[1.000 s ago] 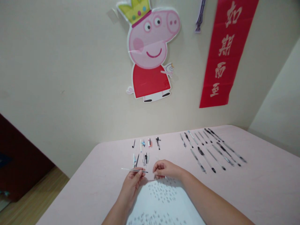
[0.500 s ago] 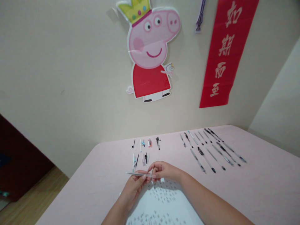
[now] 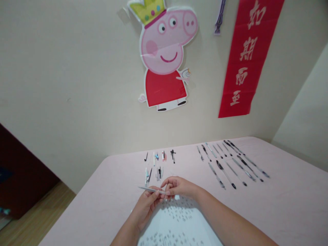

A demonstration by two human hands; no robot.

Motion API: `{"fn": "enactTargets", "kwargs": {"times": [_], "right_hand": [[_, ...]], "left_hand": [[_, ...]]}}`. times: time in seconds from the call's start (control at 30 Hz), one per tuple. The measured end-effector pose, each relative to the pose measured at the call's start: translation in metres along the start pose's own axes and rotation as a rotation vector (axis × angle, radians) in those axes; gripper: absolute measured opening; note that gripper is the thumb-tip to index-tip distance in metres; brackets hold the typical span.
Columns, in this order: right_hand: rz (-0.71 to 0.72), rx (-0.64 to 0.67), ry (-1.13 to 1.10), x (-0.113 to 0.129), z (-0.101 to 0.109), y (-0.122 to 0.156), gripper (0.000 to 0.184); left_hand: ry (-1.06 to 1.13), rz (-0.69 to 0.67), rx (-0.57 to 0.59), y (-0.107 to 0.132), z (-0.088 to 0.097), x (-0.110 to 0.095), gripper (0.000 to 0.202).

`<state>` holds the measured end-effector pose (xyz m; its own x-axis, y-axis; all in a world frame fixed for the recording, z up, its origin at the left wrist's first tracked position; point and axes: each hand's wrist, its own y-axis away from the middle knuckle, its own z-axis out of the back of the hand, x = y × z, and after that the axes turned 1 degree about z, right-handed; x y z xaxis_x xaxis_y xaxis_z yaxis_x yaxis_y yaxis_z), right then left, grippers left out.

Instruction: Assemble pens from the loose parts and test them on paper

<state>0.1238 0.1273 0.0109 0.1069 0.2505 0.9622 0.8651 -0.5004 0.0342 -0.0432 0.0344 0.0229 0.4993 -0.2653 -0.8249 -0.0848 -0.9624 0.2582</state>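
My left hand (image 3: 148, 206) is closed, pinching a slim grey pen (image 3: 150, 189) between thumb and fingers. The pen lies nearly level, its pointed end to the left. At its other end the thumb and fingers of my right hand (image 3: 176, 187) are closed in a pinch, and the exact grip there is too small to make out. Beneath both hands lies a white sheet of paper (image 3: 176, 227) with dark handwriting. Just beyond my left hand are several caps and small pen parts, among them a light blue and white piece (image 3: 146, 176) and a black piece (image 3: 160, 172).
The pink-covered table (image 3: 89, 205) reaches to the wall. At its right, several pens (image 3: 225, 173) lie slanted in two rows. Farther back on the left is another row of caps and parts, including a black one (image 3: 173, 155). A pig cutout (image 3: 165, 87) and a red banner (image 3: 246, 71) hang above.
The pen has tilted slightly, its pointed left end a little higher relative to my hands. Both hands stay in nearly the same place.
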Motion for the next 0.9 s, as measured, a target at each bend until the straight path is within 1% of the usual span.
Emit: {"fn": "enactTargets", "kwargs": {"times": [0.17,0.37,0.47,0.53,0.6,0.67,0.7,0.73,0.77,0.8,0.83,0.9], "right_hand": [[-0.001,-0.021,0.014,-0.004,0.000,-0.002,0.050],[-0.008,-0.059,0.069,-0.005,0.000,-0.004,0.052],[-0.004,-0.089,0.067,-0.004,0.002,-0.005,0.054],[0.047,-0.191,0.097,-0.005,0.008,-0.006,0.049],[0.144,-0.384,0.197,-0.007,0.016,-0.007,0.036],[0.212,-0.614,0.396,-0.009,0.027,-0.008,0.023],[0.214,-0.726,0.530,-0.010,0.032,-0.007,0.018],[0.195,-0.799,0.677,-0.011,0.037,-0.007,0.014],[0.167,-0.837,0.790,-0.011,0.041,-0.006,0.013],[0.145,-0.849,0.867,-0.011,0.044,-0.005,0.012],[0.129,-0.834,0.915,-0.011,0.046,-0.004,0.012],[0.128,-0.778,0.942,-0.009,0.047,-0.001,0.012]], "left_hand": [[-0.008,-0.013,0.006,0.001,-0.003,-0.002,0.023],[-0.003,-0.008,-0.010,-0.001,0.004,0.001,0.020],[0.041,0.000,-0.048,-0.003,0.007,0.003,0.015],[0.081,-0.005,-0.093,-0.004,0.007,0.004,0.012],[0.112,-0.014,-0.126,-0.005,0.007,0.004,0.009],[0.130,-0.022,-0.135,-0.005,0.007,0.004,0.006],[0.137,-0.024,-0.137,-0.005,0.007,0.003,0.005],[0.144,-0.026,-0.139,-0.005,0.006,0.003,0.005],[0.152,-0.028,-0.145,-0.005,0.006,0.003,0.005],[0.162,-0.028,-0.153,-0.005,0.006,0.002,0.005],[0.172,-0.028,-0.164,-0.005,0.005,0.002,0.006],[0.190,-0.032,-0.185,-0.005,0.005,0.002,0.006]]}}
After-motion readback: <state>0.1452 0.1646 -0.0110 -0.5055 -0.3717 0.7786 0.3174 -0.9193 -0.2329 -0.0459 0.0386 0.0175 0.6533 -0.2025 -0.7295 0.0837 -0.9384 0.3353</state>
